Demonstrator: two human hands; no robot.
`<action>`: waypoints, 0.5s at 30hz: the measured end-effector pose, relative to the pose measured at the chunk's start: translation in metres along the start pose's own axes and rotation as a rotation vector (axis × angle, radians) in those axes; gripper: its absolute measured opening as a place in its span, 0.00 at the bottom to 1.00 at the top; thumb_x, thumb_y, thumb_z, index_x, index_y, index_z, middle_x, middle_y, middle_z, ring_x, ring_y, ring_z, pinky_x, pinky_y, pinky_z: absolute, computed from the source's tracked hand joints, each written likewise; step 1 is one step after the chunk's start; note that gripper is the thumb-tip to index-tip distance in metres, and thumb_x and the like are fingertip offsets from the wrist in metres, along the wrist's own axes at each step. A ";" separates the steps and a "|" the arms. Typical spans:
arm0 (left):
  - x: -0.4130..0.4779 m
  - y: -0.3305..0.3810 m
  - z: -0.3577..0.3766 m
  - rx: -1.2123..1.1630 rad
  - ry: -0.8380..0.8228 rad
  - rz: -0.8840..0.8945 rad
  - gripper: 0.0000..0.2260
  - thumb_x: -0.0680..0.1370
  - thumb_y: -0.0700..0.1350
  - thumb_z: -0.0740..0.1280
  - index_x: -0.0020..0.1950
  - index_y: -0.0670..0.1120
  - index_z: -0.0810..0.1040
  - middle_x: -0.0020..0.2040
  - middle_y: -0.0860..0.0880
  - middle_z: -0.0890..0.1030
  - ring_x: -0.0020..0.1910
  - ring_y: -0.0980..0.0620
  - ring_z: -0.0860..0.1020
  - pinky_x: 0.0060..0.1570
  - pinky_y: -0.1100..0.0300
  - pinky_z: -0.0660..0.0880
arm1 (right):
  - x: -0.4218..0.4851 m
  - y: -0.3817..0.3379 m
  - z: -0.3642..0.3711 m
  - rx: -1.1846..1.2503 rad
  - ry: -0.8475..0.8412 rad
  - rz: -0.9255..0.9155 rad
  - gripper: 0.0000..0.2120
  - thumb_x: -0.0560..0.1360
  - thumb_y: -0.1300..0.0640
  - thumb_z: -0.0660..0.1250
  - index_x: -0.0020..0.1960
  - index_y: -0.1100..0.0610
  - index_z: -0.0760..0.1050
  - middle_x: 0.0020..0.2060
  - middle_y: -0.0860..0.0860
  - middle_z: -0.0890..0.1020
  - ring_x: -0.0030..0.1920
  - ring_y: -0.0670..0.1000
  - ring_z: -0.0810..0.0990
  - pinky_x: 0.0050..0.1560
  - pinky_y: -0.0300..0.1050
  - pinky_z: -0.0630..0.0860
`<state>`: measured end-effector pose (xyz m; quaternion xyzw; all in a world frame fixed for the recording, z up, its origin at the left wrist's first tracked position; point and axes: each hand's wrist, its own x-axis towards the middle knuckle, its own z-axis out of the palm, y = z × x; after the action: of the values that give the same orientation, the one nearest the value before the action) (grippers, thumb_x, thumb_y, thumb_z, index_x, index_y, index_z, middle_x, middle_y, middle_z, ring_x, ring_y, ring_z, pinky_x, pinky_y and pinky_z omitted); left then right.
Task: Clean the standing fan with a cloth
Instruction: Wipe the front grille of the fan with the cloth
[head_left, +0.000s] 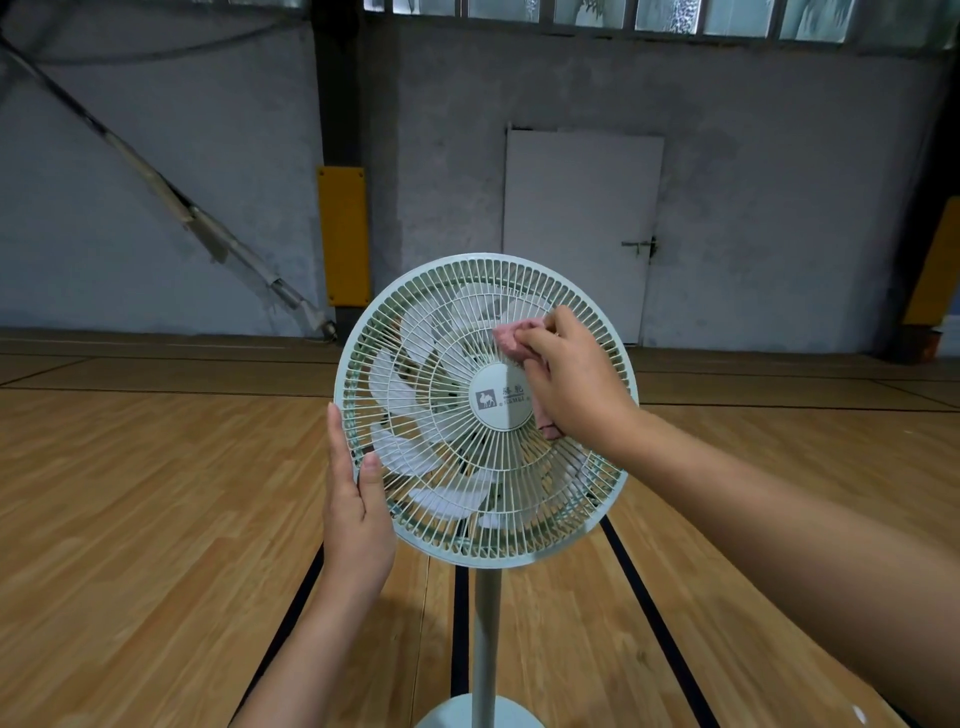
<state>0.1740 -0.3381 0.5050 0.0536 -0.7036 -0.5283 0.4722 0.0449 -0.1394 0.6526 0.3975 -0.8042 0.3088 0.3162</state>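
A pale green standing fan (447, 467) faces me on a thin pole, its round grille tilted slightly up, with white blades behind the wires and a round badge at the hub. My right hand (576, 384) grips a bunched pink cloth (511, 335) against the grille just right of and above the hub. Part of the cloth hangs out below the palm. My left hand (356, 519) holds the grille's lower left rim, fingers straight along the edge and thumb on the front wires.
The fan's pole (487, 639) runs down to a round base (478, 714) on a wooden sports floor with black lines. A grey wall with a white door (576, 208) and yellow padding (343, 234) stands well behind.
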 end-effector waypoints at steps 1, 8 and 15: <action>0.000 0.000 0.000 -0.003 -0.001 0.000 0.27 0.86 0.59 0.53 0.80 0.80 0.45 0.84 0.59 0.66 0.79 0.57 0.69 0.77 0.47 0.70 | -0.005 -0.002 0.001 -0.024 -0.013 -0.018 0.11 0.85 0.56 0.64 0.65 0.56 0.79 0.54 0.48 0.71 0.53 0.50 0.75 0.38 0.42 0.83; 0.000 0.000 0.000 -0.007 -0.007 -0.005 0.27 0.86 0.58 0.53 0.80 0.79 0.45 0.83 0.61 0.65 0.79 0.59 0.68 0.75 0.53 0.69 | -0.011 0.002 0.003 -0.147 -0.003 -0.096 0.11 0.83 0.61 0.65 0.65 0.59 0.80 0.57 0.52 0.72 0.56 0.53 0.73 0.53 0.55 0.81; 0.002 -0.002 0.000 -0.014 -0.002 -0.014 0.27 0.87 0.57 0.53 0.80 0.79 0.46 0.84 0.61 0.65 0.81 0.57 0.67 0.79 0.44 0.67 | 0.014 0.022 -0.006 -0.180 0.080 -0.067 0.14 0.85 0.56 0.65 0.69 0.55 0.79 0.56 0.51 0.73 0.52 0.51 0.75 0.41 0.45 0.80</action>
<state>0.1719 -0.3402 0.5049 0.0548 -0.6998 -0.5367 0.4682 0.0215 -0.1305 0.6614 0.3814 -0.8017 0.2401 0.3927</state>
